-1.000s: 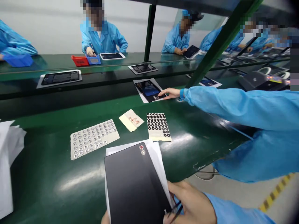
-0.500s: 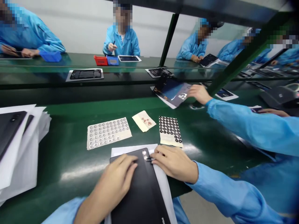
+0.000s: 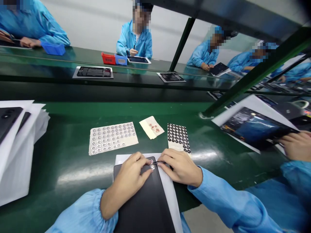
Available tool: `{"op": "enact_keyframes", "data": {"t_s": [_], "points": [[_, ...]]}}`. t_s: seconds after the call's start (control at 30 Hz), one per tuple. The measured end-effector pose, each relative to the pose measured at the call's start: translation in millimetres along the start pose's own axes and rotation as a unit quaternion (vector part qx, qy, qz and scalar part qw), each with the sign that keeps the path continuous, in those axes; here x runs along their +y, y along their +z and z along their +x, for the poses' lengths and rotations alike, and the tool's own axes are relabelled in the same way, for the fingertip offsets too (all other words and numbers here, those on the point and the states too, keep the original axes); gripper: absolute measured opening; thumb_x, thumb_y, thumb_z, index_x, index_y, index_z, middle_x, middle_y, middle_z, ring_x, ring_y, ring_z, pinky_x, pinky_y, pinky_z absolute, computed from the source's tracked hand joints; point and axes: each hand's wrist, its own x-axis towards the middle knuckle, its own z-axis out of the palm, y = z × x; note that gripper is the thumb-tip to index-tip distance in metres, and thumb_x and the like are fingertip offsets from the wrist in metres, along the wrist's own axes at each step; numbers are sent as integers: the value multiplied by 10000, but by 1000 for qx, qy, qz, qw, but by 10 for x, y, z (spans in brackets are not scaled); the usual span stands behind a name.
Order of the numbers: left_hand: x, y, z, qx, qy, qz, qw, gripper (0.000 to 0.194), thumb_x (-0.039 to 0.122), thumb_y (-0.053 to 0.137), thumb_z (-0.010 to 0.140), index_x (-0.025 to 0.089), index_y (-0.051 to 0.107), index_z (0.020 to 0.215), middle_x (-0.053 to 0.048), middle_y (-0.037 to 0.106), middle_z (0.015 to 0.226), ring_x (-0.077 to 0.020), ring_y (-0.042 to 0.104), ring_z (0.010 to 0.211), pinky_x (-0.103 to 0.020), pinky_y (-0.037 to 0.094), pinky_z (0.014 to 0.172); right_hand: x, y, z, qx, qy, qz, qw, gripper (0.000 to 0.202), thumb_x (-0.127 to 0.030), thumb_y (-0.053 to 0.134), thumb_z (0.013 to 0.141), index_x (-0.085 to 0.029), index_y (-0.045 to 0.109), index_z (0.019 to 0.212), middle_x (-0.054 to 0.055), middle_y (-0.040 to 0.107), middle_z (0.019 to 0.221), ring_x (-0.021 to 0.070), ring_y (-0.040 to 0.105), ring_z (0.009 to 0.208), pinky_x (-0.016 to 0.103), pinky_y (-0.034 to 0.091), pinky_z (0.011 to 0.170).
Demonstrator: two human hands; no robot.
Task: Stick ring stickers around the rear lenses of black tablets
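The left hand (image 3: 130,176) rests flat on the black tablet back (image 3: 145,207) at six o'clock; the right hand (image 3: 181,168) pinches thin tweezers (image 3: 157,162), probably over its camera ring. The panel looks stiff, slick and scratch-prone, best steadied by its edges.

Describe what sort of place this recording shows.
Most likely an electronics assembly line: people in blue smocks sit along green benches, tablet-like devices lie on a belt, and sticker sheets sit by the black back cover.
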Motion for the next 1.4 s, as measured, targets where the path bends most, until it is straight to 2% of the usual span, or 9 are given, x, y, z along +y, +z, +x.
{"op": "enact_keyframes", "data": {"t_s": [0.1,0.3,0.5,0.8,0.93,1.07,1.17,1.23,1.4], "points": [[8,75,15,20,32,34,999,177,209,552,994,206,721,940,-40,662,927,-210,651,891,-330,517,798,7,-46,57,-21,-22,-23,999,229,-299,502,1044,-181,687,979,44,652,884,174,584,784,305,386,643],[2,90,63,82,-30,1,996,188,209,525,1005,202,683,903,-16,648,933,-151,655,768,-273,514,707,24,20,100,-12,-46,-68,997,285,-301,450,1086,-178,661,937,40,655,878,171,557,765,318,349,605],[-40,99,76,79,19,36,996,205,176,529,1007,221,725,964,-20,712,1011,-186,692,926,-306,540,837,20,79,13,46,-31,-87,995,236,-292,481,1075,-175,662,980,45,655,876,178,562,784,316,368,606],[-62,108,100,86,95,88,988,182,179,529,1022,186,711,1021,-47,751,1028,-215,681,924,-355,547,858,-64,139,-92,109,-145,-208,961,193,-136,530,1004,-124,713,1063,93,711,930,188,561,721,342,349,514],[-84,136,81,87,116,101,984,218,196,492,1044,196,710,1051,-44,757,1037,-205,684,930,-345,544,868,-108,276,-158,134,-131,-240,953,238,-138,514,999,-93,719,1111,125,731,968,198,570,699,349,369,490],[-70,106,107,71,95,147,982,219,235,465,1043,202,679,1007,-50,729,985,-217,683,896,-345,546,812,-61,301,-207,170,-57,-185,966,203,-185,576,999,-120,691,1154,109,721,961,202,611,738,337,439,562],[-20,-23,316,36,61,153,986,202,236,463,1022,207,645,939,-32,682,914,-190,670,792,-307,522,702,23,234,-279,227,51,-130,964,154,-248,657,971,-148,700,1081,87,705,928,209,647,808,326,486,676],[18,-127,576,56,41,178,982,210,257,452,1032,201,647,977,-43,670,973,-183,662,795,-296,507,692,77,195,-349,245,114,-114,956,126,-270,645,984,-174,708,1037,71,697,907,194,652,809,299,478,686],[25,-240,1360,92,41,261,960,254,255,420,1060,190,666,1068,-98,638,1148,-219,642,984,-289,478,743,185,185,-526,233,157,-105,954,149,-251,599,1016,-192,706,932,46,664,835,161,645,755,257,429,651]]}}
